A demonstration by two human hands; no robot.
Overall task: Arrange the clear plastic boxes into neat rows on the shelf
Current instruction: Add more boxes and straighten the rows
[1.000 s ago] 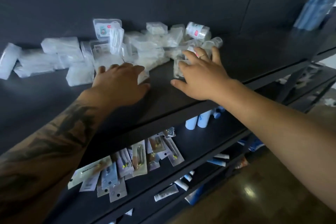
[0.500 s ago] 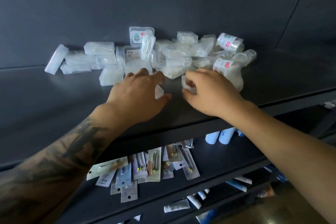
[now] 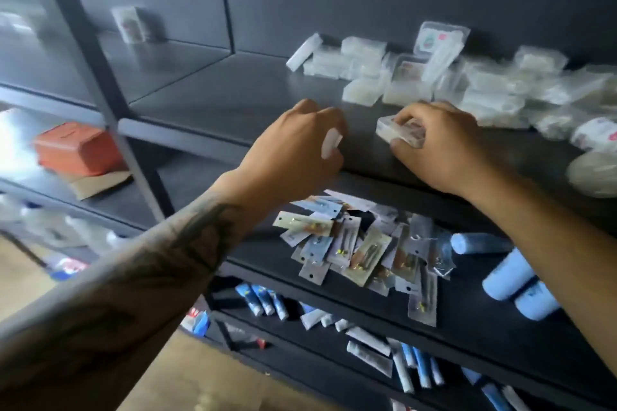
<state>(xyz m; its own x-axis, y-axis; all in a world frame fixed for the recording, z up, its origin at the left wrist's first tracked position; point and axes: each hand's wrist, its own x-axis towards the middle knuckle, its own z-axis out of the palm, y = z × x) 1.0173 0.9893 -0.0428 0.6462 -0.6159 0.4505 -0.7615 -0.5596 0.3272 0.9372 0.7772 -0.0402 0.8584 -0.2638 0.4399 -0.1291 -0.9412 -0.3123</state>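
Note:
A loose heap of clear plastic boxes [image 3: 467,83] lies at the back right of the dark shelf [image 3: 233,100]. My left hand [image 3: 293,150] grips a small clear box [image 3: 331,143] near the shelf's front edge; only the box's end shows past my fingers. To its right, my right hand [image 3: 440,147] pinches another clear box [image 3: 392,130] with a printed insert, held just above the shelf in front of the heap. The frame is blurred by motion.
One box [image 3: 128,23] stands alone in the neighbouring bay on the left, behind a metal upright [image 3: 100,83]. An orange box [image 3: 76,147] sits lower left. The shelf below holds carded packets [image 3: 360,250] and blue tubes [image 3: 510,274]; lower shelves carry more tubes.
Both hands have drawn back from the heap toward the front edge, each carrying a box. The view has swung left, so the heap now sits at the right.

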